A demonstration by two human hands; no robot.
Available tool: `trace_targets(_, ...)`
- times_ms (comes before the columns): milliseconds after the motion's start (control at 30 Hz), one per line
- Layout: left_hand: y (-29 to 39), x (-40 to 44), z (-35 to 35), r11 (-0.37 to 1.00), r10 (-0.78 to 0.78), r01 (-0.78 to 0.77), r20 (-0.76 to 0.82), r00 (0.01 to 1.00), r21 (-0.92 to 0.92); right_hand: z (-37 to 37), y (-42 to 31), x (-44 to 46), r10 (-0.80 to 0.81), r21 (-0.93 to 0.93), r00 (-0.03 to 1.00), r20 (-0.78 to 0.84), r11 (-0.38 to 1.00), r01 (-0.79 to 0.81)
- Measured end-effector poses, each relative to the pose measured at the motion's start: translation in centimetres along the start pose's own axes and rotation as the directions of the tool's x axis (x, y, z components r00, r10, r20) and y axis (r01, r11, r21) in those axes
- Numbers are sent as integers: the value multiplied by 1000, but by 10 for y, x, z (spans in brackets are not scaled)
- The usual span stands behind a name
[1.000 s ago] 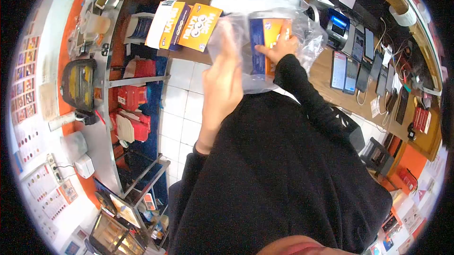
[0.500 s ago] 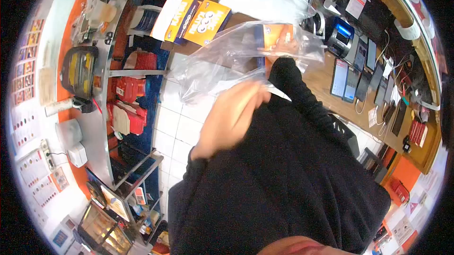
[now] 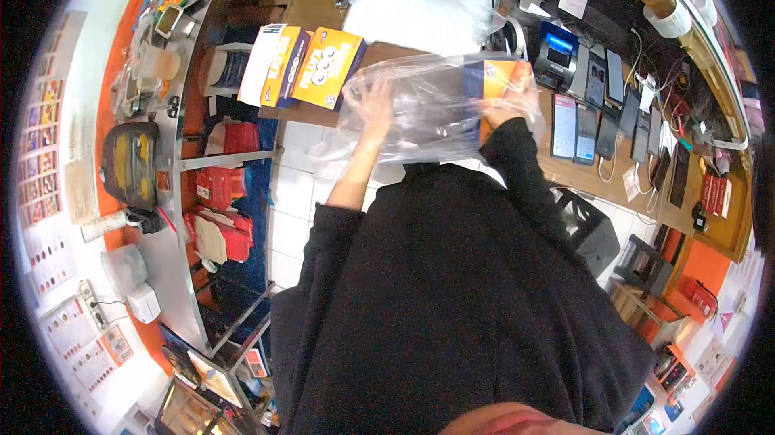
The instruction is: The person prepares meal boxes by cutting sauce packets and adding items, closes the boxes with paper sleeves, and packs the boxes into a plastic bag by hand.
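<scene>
A clear plastic bag is spread across the table edge in front of my body. At its right end is an orange and dark-blue box, with the plastic over it. My right hand grips this box, and film partly covers the fingers. Over at the bag's left end, my left hand rests on the plastic with its fingers spread. Just beyond that hand stand an orange box with white lettering and a similar white-and-orange box.
More clear plastic lies at the back of the wooden table. Several phones with cables and a small dark device with a lit blue screen are at the right. A metal-edged shelf holds red packages at the left.
My left hand has moved forward from near my chest to the bag's left end, and its fingers have spread. The bag is now stretched out sideways. My right hand stays at the box.
</scene>
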State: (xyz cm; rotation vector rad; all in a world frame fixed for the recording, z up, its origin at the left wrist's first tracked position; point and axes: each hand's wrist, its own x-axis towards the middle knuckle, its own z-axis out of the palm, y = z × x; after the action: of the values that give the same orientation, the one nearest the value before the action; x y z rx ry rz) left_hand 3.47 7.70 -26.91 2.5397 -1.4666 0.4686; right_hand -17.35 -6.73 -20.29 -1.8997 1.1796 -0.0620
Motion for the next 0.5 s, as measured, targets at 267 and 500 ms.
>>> trace_targets(267, 32, 40, -67, 819, -63, 300, 442, 895, -489, -10, -44, -27, -328, -660, 939, -107, 729, 180)
trace_targets(500, 8, -8, 27, 875, 207, -20, 336, 919, -484, 13, -6, -11, -168, -592, 956, -242, 806, -8)
